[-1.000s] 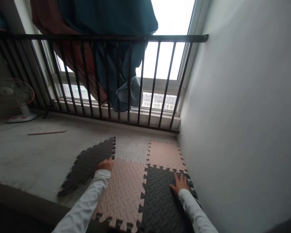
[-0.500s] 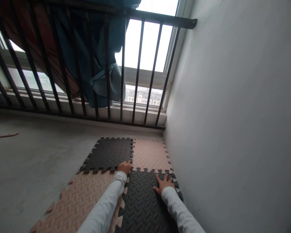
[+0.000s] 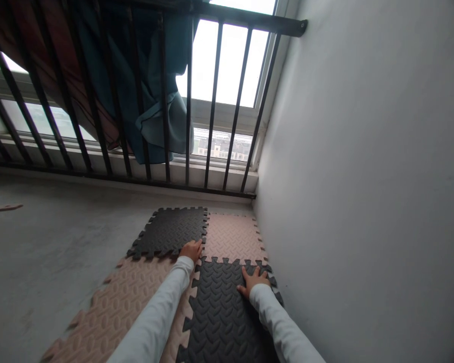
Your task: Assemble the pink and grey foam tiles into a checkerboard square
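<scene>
We count two black foam mat tiles, two pink foam mat tiles, one left hand, one right hand.

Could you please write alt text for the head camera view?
The left hand rests where a dark foam tile meets a pink foam tile, and the right hand lies flat on another dark tile. The tiles lie on a concrete floor beside a white wall, below a black metal railing.
</scene>
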Demonstrator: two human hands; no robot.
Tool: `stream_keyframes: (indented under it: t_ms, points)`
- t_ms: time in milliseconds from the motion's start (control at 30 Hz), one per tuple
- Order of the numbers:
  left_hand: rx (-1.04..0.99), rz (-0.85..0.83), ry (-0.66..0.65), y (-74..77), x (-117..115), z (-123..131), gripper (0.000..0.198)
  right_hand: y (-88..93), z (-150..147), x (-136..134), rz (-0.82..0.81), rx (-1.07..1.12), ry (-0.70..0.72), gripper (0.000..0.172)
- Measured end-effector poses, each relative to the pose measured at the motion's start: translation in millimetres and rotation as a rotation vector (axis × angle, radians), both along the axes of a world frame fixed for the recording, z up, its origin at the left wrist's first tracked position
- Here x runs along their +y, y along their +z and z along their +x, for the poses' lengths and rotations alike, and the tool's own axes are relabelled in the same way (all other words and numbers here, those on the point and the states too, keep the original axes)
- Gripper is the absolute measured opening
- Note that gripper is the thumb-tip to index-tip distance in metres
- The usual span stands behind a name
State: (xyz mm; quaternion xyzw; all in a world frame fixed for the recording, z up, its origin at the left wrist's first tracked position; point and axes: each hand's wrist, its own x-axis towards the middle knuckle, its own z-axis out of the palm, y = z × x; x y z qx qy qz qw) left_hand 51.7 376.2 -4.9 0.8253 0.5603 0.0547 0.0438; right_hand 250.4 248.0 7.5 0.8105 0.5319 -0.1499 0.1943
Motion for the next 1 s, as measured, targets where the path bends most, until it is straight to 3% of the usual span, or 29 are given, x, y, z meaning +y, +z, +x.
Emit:
stream_keyframes:
  t_ms: [133,267,600,1000]
  points:
    - [0.087,-0.065,-0.069,-1.9,-4,6,0.036,-0.9,0,0,-0.005,0.001,-0.006,0.073]
    - [0.130,-0.092,-0.018,-5.5,-9,7,0.034,-3.0,0,-1,0.006,-0.008,0.002,0.072]
    - [0.143,-0.106,0.072,4.7,-13,7,0.037,1.8,-1,-3,0.000,-0.004,0.010,0.071]
    - [0.141,-0.143,0.100,11.0,-4,23,0.035,0.5,0,-3,0.000,-0.021,0.022,0.071]
